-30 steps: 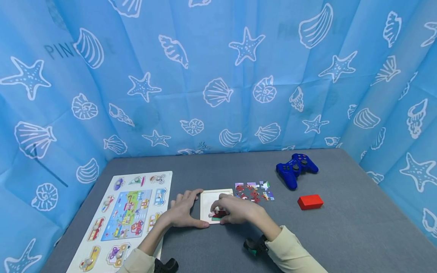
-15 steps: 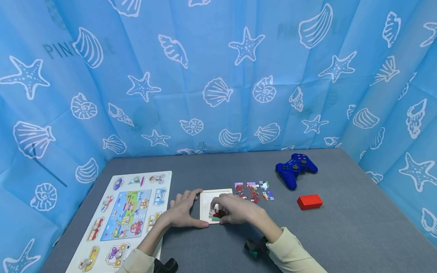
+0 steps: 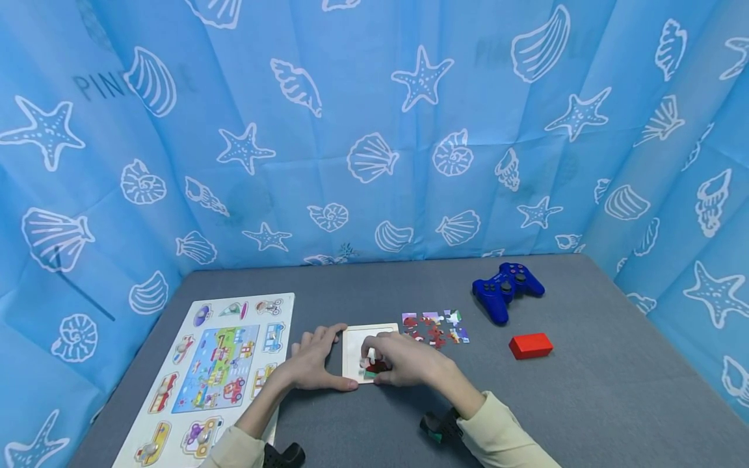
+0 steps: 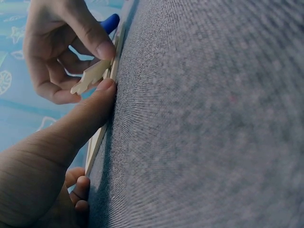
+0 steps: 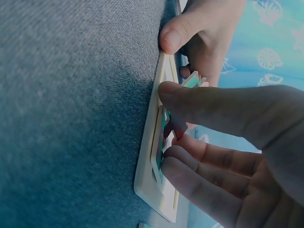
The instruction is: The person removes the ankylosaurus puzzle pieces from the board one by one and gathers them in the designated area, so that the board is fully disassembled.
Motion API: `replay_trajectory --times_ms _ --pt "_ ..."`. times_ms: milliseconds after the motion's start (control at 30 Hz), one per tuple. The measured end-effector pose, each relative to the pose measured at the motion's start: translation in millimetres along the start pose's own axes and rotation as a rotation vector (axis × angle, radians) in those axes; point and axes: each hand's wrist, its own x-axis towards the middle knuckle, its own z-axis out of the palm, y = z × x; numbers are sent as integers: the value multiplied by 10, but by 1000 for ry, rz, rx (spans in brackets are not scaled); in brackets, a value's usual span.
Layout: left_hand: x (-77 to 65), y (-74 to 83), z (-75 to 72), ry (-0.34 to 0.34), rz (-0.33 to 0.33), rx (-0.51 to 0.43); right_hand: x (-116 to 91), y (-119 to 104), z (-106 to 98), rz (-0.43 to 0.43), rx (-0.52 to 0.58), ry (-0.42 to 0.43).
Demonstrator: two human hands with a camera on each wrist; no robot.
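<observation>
my left hand lies flat on the table, thumb against the puzzle tray; my right hand pinches a puzzle piece tilted over the tray's near corner.

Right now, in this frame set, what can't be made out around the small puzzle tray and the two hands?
- Head view: the right hand covers most of the puzzle tray, so the number of seated pieces is hidden.
- Head view: the loose pieces are too small to read their picture.
- Left wrist view: the piece shows only its pale edge.
- Right wrist view: the left hand is cut off by the top edge.
</observation>
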Motion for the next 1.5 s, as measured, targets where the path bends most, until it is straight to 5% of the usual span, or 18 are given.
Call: replay_trajectory --times_ms 600,1067,1500 --pt "6 4 0 -2 -8 14 -16 -50 10 43 -19 41" --pt "0 7 -1 -16 -16 8 -38 -14 -25 -18 20 13" --pt "5 6 8 -20 -27 23 -320 149 -204 8 -50 76"
